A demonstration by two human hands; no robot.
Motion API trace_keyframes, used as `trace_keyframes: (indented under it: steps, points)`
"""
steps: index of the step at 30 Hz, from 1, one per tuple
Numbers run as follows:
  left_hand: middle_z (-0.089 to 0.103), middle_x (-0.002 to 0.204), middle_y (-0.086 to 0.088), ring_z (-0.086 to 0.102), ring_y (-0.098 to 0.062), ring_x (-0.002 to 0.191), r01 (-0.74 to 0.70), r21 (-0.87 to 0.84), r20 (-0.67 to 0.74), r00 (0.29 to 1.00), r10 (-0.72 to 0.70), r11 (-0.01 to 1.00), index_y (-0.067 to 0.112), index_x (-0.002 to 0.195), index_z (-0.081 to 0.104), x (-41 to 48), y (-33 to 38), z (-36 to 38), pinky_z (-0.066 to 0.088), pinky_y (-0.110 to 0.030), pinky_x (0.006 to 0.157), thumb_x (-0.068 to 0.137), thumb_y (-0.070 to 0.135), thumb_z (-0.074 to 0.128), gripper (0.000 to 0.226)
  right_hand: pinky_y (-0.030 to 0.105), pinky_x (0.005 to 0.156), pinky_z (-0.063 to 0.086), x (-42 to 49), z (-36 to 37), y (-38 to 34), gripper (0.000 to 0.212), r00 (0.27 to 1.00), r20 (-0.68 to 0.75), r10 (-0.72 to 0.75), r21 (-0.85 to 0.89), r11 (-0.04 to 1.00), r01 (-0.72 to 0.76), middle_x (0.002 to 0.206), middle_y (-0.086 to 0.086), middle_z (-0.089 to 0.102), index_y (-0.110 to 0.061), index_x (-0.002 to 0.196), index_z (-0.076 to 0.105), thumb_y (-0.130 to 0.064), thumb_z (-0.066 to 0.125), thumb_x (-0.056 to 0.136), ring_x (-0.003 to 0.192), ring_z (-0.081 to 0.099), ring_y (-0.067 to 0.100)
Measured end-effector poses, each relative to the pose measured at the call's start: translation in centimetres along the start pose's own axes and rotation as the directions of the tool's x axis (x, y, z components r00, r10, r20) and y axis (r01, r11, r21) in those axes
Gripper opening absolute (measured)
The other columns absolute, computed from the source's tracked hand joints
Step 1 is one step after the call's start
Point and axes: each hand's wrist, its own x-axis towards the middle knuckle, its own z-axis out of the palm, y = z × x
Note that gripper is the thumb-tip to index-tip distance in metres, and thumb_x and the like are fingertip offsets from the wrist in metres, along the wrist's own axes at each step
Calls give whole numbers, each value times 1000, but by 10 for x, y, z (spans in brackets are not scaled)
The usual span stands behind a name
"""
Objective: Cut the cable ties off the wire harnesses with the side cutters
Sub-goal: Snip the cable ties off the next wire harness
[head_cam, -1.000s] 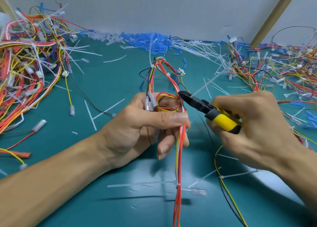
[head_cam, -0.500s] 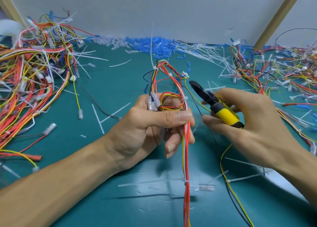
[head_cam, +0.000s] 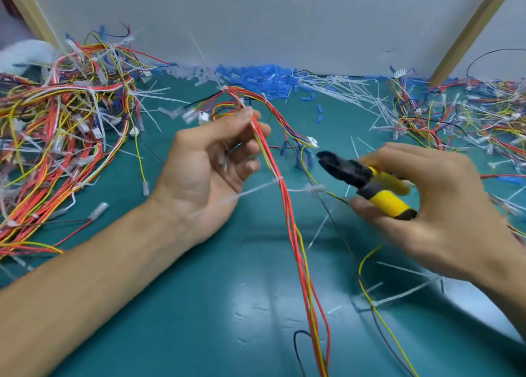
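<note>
While left hand (head_cam: 205, 174) now pinches harness (head_cam: 288, 205) palm-up, right hand (head_cam: 432, 205) grips side cutters (head_cam: 367, 181) — drawn away.

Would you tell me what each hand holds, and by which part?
The left hand pinches the wire harness near its upper bend; the right hand grips the side cutters by their yellow handles.

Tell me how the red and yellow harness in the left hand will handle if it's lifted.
Probably floppy: the wire harness droops from the left hand pinching it and trails across the mat. Likely light, since fingertips alone hold it. The cable tie should keep the strands bunched there.
</note>
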Motion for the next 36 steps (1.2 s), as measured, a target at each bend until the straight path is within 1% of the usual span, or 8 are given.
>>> trace_keyframes:
  steps: [4, 8, 13, 20, 24, 27, 32, 36]
  points:
    - [72, 72, -1, 59, -3, 52, -32, 34, -31, 999, 33, 999, 11, 85, 69, 4, -1, -2, 46, -13, 46, 88, 15, 65, 7, 42, 76, 54, -2, 7, 3, 26, 999, 39, 0, -61, 998, 2, 90, -6, 65, -16, 105, 74, -14, 83, 81, 82, 64, 22]
    - [73, 72, -5, 61, -5, 53, -71, 136, -15, 997, 74, 988, 12, 75, 68, 5, -4, -3, 48, -14, 46, 89, 12, 67, 14, 43, 77, 51, -3, 9, -3, 31, 998, -21, -57, -91, 994, 55, 96, -1, 61, -13, 112, 73, -24, 73, 83, 85, 59, 24]
    - [72, 74, -15, 62, -15, 50, -201, 387, 17, 977, 211, 900, 7, 85, 60, 1, -16, -3, 49, -24, 44, 93, 3, 69, 13, 55, 77, 45, 1, 2, -3, 40, 986, 9, -168, -367, 916, 160, 100, 10, 60, -10, 117, 72, -28, 72, 82, 89, 53, 37]
    - [66, 74, -28, 57, -18, 43, -263, 485, -21, 950, 311, 834, 4, 87, 56, 3, -22, -3, 48, -26, 42, 92, -2, 71, 17, 50, 76, 36, 1, 4, -7, 44, 974, 86, -211, -521, 824, 225, 103, 11, 62, -11, 121, 72, -37, 73, 86, 91, 53, 37]
    - [67, 72, -22, 58, -19, 43, -266, 503, -5, 950, 311, 822, 1, 91, 57, 2, -25, -3, 48, -27, 41, 92, -1, 71, 15, 46, 63, 46, -5, 6, -21, 25, 985, 137, -102, -414, 898, 151, 76, 2, 59, -14, 89, 72, -37, 70, 81, 70, 53, 35]
    - [69, 72, -13, 60, -21, 48, -240, 450, 4, 964, 267, 860, 6, 90, 57, 2, -23, -5, 48, -27, 43, 94, 5, 70, 13, 38, 45, 37, -7, 4, -26, 30, 980, 188, 68, -219, 975, -26, 53, 3, 41, -17, 63, 58, -41, 69, 78, 53, 36, 32]
    - [71, 87, -16, 66, -24, 65, 91, 241, 210, 967, -143, 966, 0, 105, 65, -3, -14, -5, 55, -28, 53, 85, 17, 63, 26, 46, 52, 35, -6, 12, -27, 43, 940, 220, 259, 18, 963, -270, 57, 18, 45, -6, 69, 66, -48, 69, 72, 58, 33, 31]
    - [72, 97, -22, 69, -31, 79, 95, 391, 409, 873, -266, 915, -1, 112, 64, -9, -18, -4, 59, -33, 72, 87, 18, 59, 31, 47, 52, 28, 0, 6, -25, 51, 922, 169, 350, 144, 916, -374, 58, 21, 40, -4, 63, 54, -51, 71, 75, 56, 28, 17]
